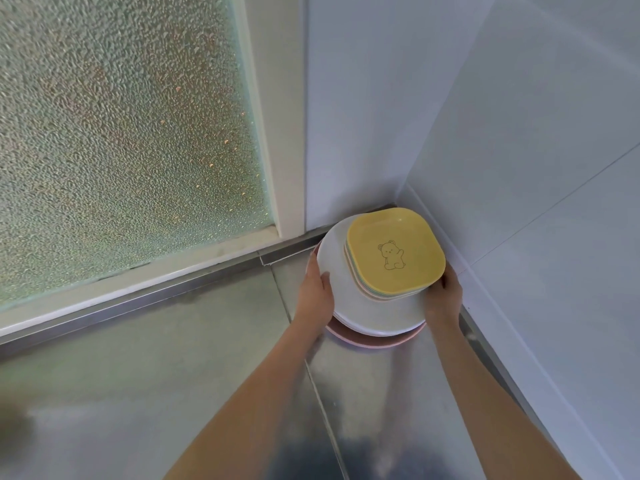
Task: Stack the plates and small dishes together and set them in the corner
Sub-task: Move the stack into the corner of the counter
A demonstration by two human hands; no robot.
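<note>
A stack of dishes stands in the corner of a steel counter. At the bottom lies a pink round plate [377,341], with white round plates [367,310] above it. On top sits a pile of small square dishes, the uppermost a yellow dish [394,251] with a bear drawing. My left hand [317,289] grips the left rim of the white plates, thumb on top. My right hand [445,292] holds the right rim beside the small dishes, its fingers hidden under the stack.
A frosted glass window [131,133] in a white frame runs along the left back. White tiled walls [536,168] meet behind the stack. The steel counter [173,358] stretches toward me, with a seam running through it.
</note>
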